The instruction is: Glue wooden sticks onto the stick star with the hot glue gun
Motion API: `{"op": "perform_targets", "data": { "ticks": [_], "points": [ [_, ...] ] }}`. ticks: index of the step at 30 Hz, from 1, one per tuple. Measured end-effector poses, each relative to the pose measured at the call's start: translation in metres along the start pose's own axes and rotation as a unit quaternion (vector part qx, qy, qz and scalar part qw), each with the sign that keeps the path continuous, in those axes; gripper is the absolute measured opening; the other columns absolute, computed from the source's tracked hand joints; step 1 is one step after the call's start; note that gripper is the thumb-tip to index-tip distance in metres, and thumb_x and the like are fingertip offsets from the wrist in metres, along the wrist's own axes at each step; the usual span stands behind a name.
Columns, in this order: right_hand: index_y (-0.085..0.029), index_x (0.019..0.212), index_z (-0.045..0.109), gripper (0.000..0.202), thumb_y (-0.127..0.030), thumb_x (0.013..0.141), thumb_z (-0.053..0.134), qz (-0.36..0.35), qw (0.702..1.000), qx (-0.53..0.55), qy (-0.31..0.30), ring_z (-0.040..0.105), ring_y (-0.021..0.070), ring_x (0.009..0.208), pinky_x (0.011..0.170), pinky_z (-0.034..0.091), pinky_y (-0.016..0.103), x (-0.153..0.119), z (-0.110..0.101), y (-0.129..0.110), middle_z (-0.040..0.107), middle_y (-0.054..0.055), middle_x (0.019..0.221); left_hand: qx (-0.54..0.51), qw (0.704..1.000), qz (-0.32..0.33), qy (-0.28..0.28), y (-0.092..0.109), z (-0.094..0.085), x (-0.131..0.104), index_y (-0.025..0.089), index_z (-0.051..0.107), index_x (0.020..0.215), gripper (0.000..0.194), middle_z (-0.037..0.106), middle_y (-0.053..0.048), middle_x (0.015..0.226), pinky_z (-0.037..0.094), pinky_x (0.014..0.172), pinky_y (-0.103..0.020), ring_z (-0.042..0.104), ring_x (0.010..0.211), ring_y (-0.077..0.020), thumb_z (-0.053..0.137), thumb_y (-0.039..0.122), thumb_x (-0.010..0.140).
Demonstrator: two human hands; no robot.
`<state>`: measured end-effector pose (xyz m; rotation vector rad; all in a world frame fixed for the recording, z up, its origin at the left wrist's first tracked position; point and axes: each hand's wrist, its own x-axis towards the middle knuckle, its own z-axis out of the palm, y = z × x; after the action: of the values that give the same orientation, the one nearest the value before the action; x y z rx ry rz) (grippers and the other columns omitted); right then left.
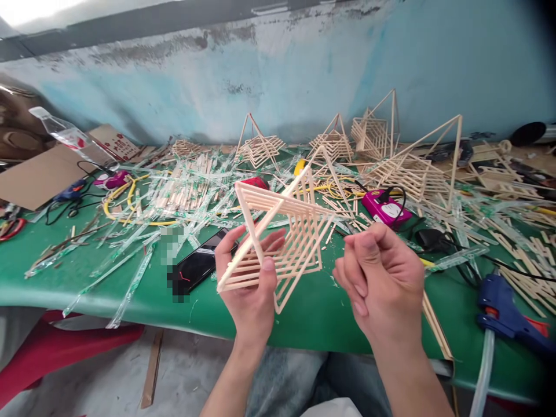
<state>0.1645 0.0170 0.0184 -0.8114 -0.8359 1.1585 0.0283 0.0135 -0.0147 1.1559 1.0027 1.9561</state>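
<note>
A lattice frame of thin wooden sticks [299, 231] is held up above the table's front edge, tilted, with a triangular peak at its top. My left hand [249, 278] grips its lower left corner, the thumb in front and the fingers behind and inside the sticks. Just right of the frame, my right hand [380, 272] is closed, thumb pressed against the curled index finger. Whatever lies in that pinch is too small to make out. A black phone [202, 260] rests on the green table [313, 324] behind my left hand.
Similar stick frames [260, 147] stand along the wall. Loose sticks and plastic wrappers [130, 289] litter the table. A blue glue gun [504, 307] lies at the right edge. Purple power sockets [386, 208], yellow cable and a tilted plastic bottle [72, 136] are farther back.
</note>
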Motion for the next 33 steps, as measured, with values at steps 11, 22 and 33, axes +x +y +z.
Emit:
{"op": "perform_targets", "data": {
  "ticks": [11,22,33],
  "points": [
    [-0.019,0.103,0.074,0.017,-0.022,0.096,0.060,-0.182,0.873,-0.450,-0.045,0.036,0.0072,0.040,0.041,0.026,0.024,-0.016,-0.008,-0.016,0.049,-0.007,0.050,0.012,0.999,0.043,-0.028,0.003,-0.005,0.005,0.024,0.053,0.135,0.050,0.070,-0.012,0.129,0.060,0.104,-0.050,0.072,0.116,-0.0313,0.074,0.030,0.090],
    [-0.013,0.108,0.078,0.029,-0.024,0.096,0.055,-0.220,0.751,-0.620,-0.044,0.057,0.0175,0.045,0.052,0.033,0.029,-0.006,0.029,-0.010,0.063,0.001,0.051,0.061,0.997,0.047,-0.012,0.012,0.000,-0.011,0.023,0.058,0.125,0.042,0.075,-0.007,0.108,0.061,0.075,-0.030,0.073,0.087,-0.0185,0.074,0.038,0.089],
    [-0.019,0.079,0.072,0.015,-0.017,0.087,0.060,-0.211,0.708,-0.670,-0.070,0.054,0.0175,0.043,0.051,0.018,0.032,-0.002,0.037,-0.013,0.063,0.002,0.051,0.123,0.991,0.043,-0.005,0.014,-0.002,-0.023,0.024,0.058,0.121,0.047,0.069,-0.007,0.104,0.062,0.064,-0.032,0.071,0.075,-0.0188,0.076,0.046,0.085]
  ]
}}
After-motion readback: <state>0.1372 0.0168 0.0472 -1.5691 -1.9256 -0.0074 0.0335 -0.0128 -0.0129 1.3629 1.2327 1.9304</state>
